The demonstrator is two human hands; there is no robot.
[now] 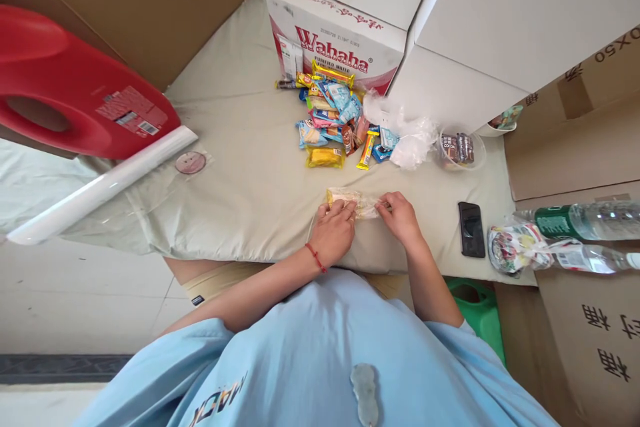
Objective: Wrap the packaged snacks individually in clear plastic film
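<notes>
A small yellow-edged snack packet in clear plastic film (337, 195) lies on the cloth close to my body. My left hand (334, 233), with a red string bracelet at its wrist, rests over the packet, its fingers bent down and holding it. To the right, my right hand (399, 215) pinches the loose end of the film (369, 205) between thumb and fingers. The underside of the packet is hidden. Just beyond the hands are a yellow snack packet (325, 157) and a heap of colourful wrapped snacks (330, 110).
Behind the snacks stands a Wahaha water carton (335, 40). Crumpled clear bags (413, 140) and a round plastic tub (463, 150) sit at right, with a phone (471, 230) and bottles (590, 220) nearer. On the left are a film roll (110, 183) and a red jug (90, 80).
</notes>
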